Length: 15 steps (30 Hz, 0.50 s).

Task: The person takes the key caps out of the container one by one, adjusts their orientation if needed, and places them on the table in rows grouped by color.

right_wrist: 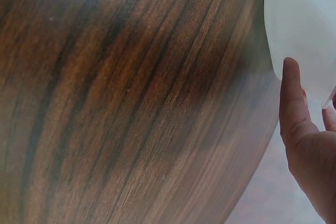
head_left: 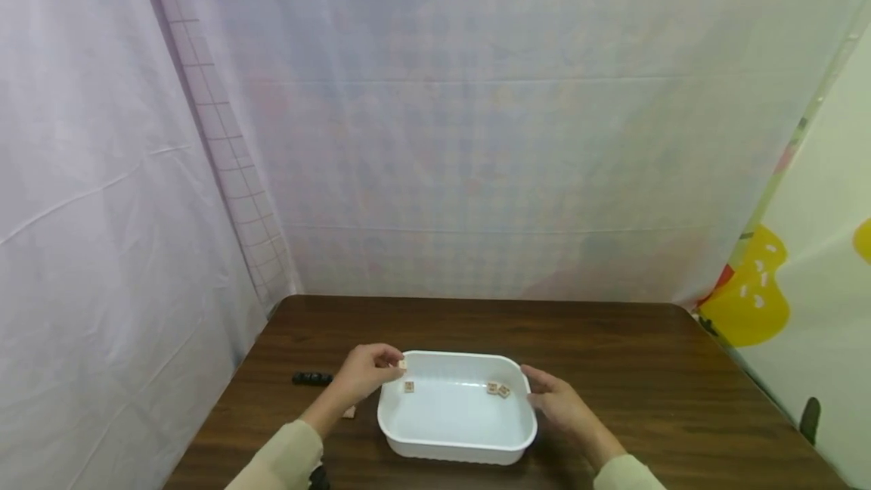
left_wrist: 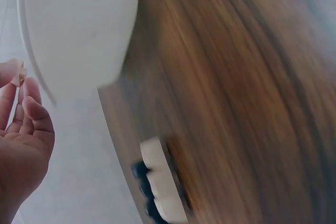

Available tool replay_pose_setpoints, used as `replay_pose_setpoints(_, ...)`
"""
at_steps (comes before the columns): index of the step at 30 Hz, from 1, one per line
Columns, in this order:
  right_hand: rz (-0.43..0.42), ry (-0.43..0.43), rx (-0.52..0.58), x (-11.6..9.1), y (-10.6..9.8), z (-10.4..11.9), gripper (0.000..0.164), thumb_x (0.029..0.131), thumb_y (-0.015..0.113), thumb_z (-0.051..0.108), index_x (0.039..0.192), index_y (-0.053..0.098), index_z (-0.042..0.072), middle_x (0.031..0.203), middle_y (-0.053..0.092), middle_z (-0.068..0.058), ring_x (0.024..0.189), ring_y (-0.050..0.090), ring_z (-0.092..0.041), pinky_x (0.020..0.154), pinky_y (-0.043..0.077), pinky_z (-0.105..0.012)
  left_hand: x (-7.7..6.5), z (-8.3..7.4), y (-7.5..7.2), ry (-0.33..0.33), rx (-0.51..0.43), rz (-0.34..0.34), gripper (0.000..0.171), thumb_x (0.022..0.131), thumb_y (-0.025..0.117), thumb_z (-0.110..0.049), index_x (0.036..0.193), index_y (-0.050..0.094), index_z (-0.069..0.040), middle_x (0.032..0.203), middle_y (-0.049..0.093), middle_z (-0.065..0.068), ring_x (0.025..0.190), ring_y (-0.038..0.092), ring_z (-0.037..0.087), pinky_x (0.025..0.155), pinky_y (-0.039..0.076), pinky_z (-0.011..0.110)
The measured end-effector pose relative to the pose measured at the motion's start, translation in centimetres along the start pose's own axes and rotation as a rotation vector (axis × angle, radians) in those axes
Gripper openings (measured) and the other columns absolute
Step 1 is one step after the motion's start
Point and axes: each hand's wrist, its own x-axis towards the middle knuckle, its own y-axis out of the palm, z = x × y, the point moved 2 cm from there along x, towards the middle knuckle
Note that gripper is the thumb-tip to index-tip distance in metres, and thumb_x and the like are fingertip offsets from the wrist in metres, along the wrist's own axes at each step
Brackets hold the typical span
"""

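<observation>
A white rectangular tray (head_left: 457,446) stands on the wooden table, with a few small pale square tiles inside. One tile (head_left: 409,387) lies near its left wall; two more tiles (head_left: 497,389) lie together toward the right. Over the tray's back left corner, my left hand (head_left: 364,373) pinches another small pale tile (left_wrist: 20,75) between thumb and fingertips. At the right wall, my right hand (head_left: 554,399) holds the tray by its rim. In the right wrist view, one finger (right_wrist: 292,85) stretches along the outer wall while other fingertips meet the rim.
Left of the tray, a dark knobbly object (head_left: 311,378) lies on the brown table (head_left: 612,339). A pale piece (head_left: 349,412) shows below the left wrist. In the left wrist view, a row of pale blocks (left_wrist: 163,182) sits against dark rounded pieces. Pale curtains (head_left: 476,134) hang behind.
</observation>
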Motion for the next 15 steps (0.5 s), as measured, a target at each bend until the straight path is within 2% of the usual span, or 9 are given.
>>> replay_pose_setpoints(5,0.007,0.005,-0.014,0.0,0.0,0.1,0.052,0.092,0.050,-0.008,0.144,0.043,-0.007,0.123,0.055,-0.034,0.105,0.062,-0.039,0.080,0.055,-0.050,-0.9,1.4,-1.9,-0.051,-0.030,-0.059,0.018,0.085,0.077,-0.013,0.100,0.072,-0.004,0.089,0.067,0.003,0.080,0.059,0.016,0.066,0.051,0.031)
replay_pose_setpoints(10,0.009,0.000,-0.001,0.0,0.0,0.1,0.052,0.092,0.049,-0.008,0.143,0.042,-0.008,0.122,0.056,-0.033,0.104,0.062,-0.039,0.078,0.056,-0.051,-1.9,3.0,-3.8,-0.047,-0.053,-0.091,0.019,0.083,0.078,-0.011,0.097,0.072,-0.001,0.086,0.068,0.004,0.077,0.060,0.015,0.067,0.051,0.028)
replay_pose_setpoints(15,-0.004,-0.017,0.002,-0.1,0.0,0.0,0.052,0.091,0.050,-0.009,0.142,0.044,-0.009,0.119,0.058,-0.032,0.101,0.063,-0.038,0.078,0.056,-0.050,-2.9,4.6,-5.6,-0.054,0.014,-0.100,0.018,0.083,0.078,-0.011,0.096,0.072,-0.001,0.085,0.069,0.003,0.078,0.062,0.014,0.069,0.050,0.027)
